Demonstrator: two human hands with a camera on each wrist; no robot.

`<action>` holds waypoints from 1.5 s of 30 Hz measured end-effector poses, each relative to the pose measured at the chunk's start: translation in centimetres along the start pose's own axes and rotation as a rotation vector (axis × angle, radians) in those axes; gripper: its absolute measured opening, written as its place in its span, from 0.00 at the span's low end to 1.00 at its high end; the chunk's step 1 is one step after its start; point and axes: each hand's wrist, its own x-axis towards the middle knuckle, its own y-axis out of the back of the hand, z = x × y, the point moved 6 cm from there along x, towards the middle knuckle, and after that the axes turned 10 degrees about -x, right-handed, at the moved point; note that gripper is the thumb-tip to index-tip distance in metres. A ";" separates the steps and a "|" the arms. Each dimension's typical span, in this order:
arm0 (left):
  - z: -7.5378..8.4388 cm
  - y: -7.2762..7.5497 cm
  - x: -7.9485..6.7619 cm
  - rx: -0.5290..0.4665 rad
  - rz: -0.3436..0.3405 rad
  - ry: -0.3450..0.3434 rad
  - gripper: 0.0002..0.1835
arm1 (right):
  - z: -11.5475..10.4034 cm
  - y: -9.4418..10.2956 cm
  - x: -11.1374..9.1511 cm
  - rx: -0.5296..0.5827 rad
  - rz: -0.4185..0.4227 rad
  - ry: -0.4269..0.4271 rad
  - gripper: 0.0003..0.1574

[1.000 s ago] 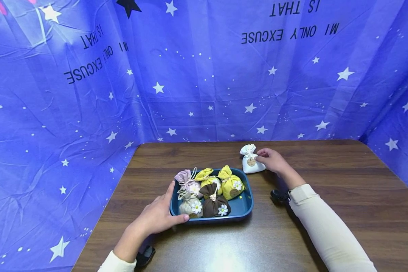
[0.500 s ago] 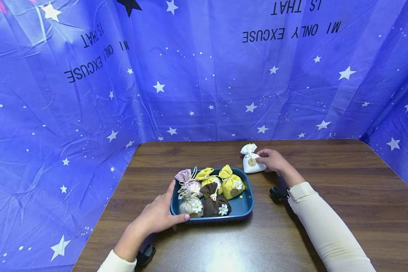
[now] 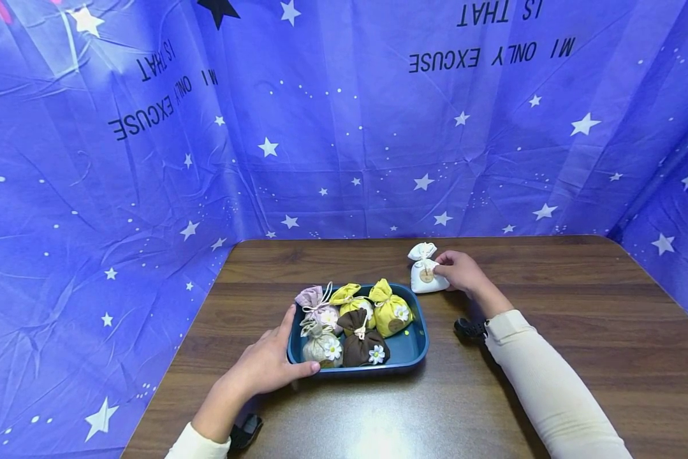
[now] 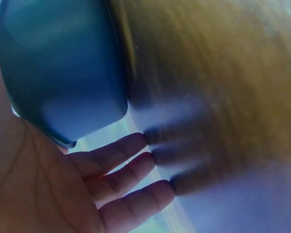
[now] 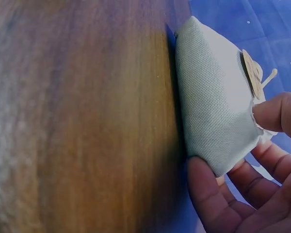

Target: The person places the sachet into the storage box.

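Observation:
A white drawstring pouch [image 3: 424,275] with a round tag stands on the table behind the tray's right end. My right hand [image 3: 463,273] pinches its right side, thumb on the front and fingers behind; the right wrist view shows the white cloth [image 5: 213,97] between them. My left hand [image 3: 266,360] rests against the left end of a dark blue tray [image 3: 412,349], thumb along the front rim. In the left wrist view its fingers [image 4: 128,167] extend straight beside the tray wall. Inside sit a lilac pouch [image 3: 314,303], two yellow pouches [image 3: 385,312], a brown pouch [image 3: 358,350] and a beige pouch [image 3: 315,347].
The wooden table [image 3: 332,414] runs under everything. A blue star-printed cloth [image 3: 344,127] hangs behind it and along both sides. Dark straps with camera mounts [image 3: 470,329] sit at both wrists.
My right hand and the white pouch have shifted very slightly to the right, and the pouch leans a little more that way. My left hand and the tray keep their places.

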 end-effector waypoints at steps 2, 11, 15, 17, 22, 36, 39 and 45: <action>0.0 0.0 0.0 0.002 -0.003 0.003 0.68 | 0.0 0.0 0.0 0.005 0.006 0.004 0.15; 0.0 0.0 0.0 0.007 0.001 -0.003 0.68 | -0.1 0.2 -0.6 0.023 0.029 0.017 0.14; 0.0 0.0 0.0 0.004 0.001 0.000 0.68 | 0.1 0.3 -0.7 0.023 0.026 0.019 0.13; 0.0 0.0 0.0 0.003 0.001 0.002 0.68 | 0.1 0.3 -0.8 0.019 0.026 0.022 0.13; 0.1 0.0 0.0 0.004 0.002 0.001 0.68 | 0.3 0.5 -1.1 -0.002 0.037 0.029 0.13; -0.1 -0.1 0.0 0.004 0.003 0.014 0.67 | 0.0 1.4 -2.5 0.002 0.043 0.049 0.13; -0.1 -0.1 0.0 0.006 0.004 0.007 0.67 | -0.3 1.6 -2.9 0.011 0.040 0.062 0.13; -0.2 -0.1 0.1 0.009 0.002 0.010 0.68 | -1.0 2.0 -3.7 0.029 0.040 0.077 0.13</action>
